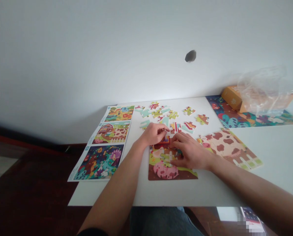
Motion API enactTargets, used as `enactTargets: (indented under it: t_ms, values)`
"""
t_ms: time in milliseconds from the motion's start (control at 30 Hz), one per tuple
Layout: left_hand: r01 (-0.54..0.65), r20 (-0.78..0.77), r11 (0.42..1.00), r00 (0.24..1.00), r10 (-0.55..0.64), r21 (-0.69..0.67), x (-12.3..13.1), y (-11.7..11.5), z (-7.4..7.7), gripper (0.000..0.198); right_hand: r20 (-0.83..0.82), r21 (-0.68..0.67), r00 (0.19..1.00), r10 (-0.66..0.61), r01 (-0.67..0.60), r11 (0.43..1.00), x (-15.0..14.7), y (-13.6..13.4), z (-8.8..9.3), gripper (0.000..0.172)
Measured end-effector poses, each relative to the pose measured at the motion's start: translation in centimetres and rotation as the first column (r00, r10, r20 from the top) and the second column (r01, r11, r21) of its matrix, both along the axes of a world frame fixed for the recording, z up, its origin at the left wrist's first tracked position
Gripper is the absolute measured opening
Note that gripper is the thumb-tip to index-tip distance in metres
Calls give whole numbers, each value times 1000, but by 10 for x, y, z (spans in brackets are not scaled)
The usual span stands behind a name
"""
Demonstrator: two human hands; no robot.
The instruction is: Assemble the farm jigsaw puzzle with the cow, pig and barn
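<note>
A partly joined jigsaw puzzle (pixel 166 171) with a pink spotted pig lies flat on the white table before me. My left hand (pixel 154 133) is at its top edge, fingers curled and closed; whatever they hold is hidden. Just below those fingertips shows a dark red and purple puzzle piece (pixel 165 141). My right hand (pixel 189 150) rests over the puzzle's right side, fingers apart and thumb low, covering part of the picture. To the right lies another joined section (pixel 226 144) with a spotted cow and white fence.
Loose puzzle pieces (pixel 157 113) are scattered behind my hands, some farther right (pixel 202 119). A reference sheet (pixel 103 131) with three pictures lies at left. At the back right, an orange box (pixel 232 97) and clear plastic bag (pixel 264 88) rest on a dark printed sheet (pixel 254 120).
</note>
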State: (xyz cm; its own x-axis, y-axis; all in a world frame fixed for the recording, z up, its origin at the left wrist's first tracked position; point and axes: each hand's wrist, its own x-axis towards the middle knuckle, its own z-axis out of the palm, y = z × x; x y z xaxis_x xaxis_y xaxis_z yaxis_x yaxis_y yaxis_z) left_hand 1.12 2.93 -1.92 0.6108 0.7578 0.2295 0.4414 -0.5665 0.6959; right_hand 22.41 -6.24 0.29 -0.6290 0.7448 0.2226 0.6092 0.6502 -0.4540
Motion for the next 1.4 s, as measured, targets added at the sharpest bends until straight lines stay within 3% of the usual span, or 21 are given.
enactTargets:
  t_ms: [300,500,600,667,733,767,800,833,933,1100,1200,1400]
  values:
    - [-10,-3,1000,1000,10,2,0,0,0,26,-20,-41,1000,21,-21,999,-2,1,2,38]
    - [-5,-12,1000,1000,5,-7,1,-1,1,24,-120,-101,993,23,-36,994,-3,-1,6,23]
    - [-118,0,993,993,118,18,0,1,1,21,-233,-186,969,-79,35,982,7,6,9,15]
    - [-395,14,914,919,395,92,-5,5,2,22,-294,-205,925,-242,187,961,20,15,9,17]
    - [-694,20,696,710,704,185,-13,11,4,24,-328,-174,837,-438,402,899,37,27,8,20]
    - [-782,6,584,599,800,219,-18,15,5,24,-321,-159,789,-524,500,851,45,33,7,22]
    - [-817,-28,524,534,845,242,-23,18,4,25,-303,-146,742,-598,584,798,53,39,5,23]
    - [-823,-68,504,505,861,263,-28,21,4,26,-280,-135,701,-656,648,750,60,43,4,24]
    - [-799,-196,533,496,846,279,-36,26,-2,27,-225,-131,628,-745,738,662,73,53,-2,26]
    - [-755,-189,602,572,798,260,-37,28,-11,23,-255,-192,567,-783,764,616,83,61,-8,33]
    - [-726,-173,636,613,771,262,-37,28,-14,22,-242,-248,620,-747,704,665,89,64,-8,36]
    - [-663,-126,687,686,717,298,-34,29,-14,19,-71,-386,874,-481,421,821,92,60,2,29]
